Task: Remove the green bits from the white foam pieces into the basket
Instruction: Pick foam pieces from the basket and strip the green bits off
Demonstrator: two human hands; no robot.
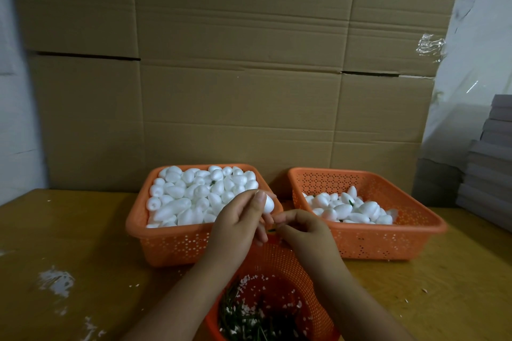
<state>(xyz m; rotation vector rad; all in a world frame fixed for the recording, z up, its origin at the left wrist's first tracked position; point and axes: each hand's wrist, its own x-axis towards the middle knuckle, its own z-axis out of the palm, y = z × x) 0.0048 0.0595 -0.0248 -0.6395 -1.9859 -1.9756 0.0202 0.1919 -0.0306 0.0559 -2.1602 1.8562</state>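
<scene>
Your left hand (243, 219) grips a white foam piece (268, 203); your right hand (302, 230) pinches its green bit (272, 229) at 6 o'clock beneath it. Pull straight out, then drop it into the round basket (279, 260) below.

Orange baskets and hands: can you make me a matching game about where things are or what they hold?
Things:
1. Left orange plastic basket
2. Right orange plastic basket
3. Near round orange basket
4. Left hand

Matches:
A. green bits and white crumbs inside
B. holds one white foam egg-shaped piece
C. heaped full of white foam pieces
D. only partly filled with white foam pieces

Pairs: 1-C, 2-D, 3-A, 4-B
</scene>
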